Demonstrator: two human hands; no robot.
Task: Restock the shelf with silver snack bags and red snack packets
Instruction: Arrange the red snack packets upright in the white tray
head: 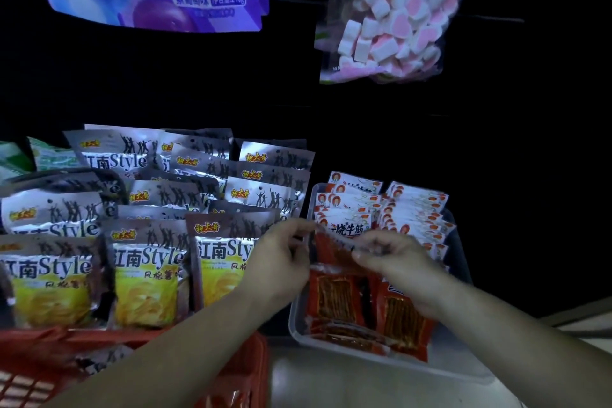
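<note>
pinching a red snack packet (332, 250) at the tray (295, 321) — fingers (298, 226) of left hand (281, 257) and right hand (397, 258)

The silver snack bags (149, 258) stand upright in overlapping rows on the left, each printed with dark dancing figures above a yellow crisp picture. The red snack packets (407, 219) fill a tray (462, 262) just beside them on the right, with white-topped ones upright in rows at the back and others flat at the front. One red packet (331, 250) stands between these, pinched at its top by the fingers of my left hand (281, 255) and right hand (394, 258).
</note>
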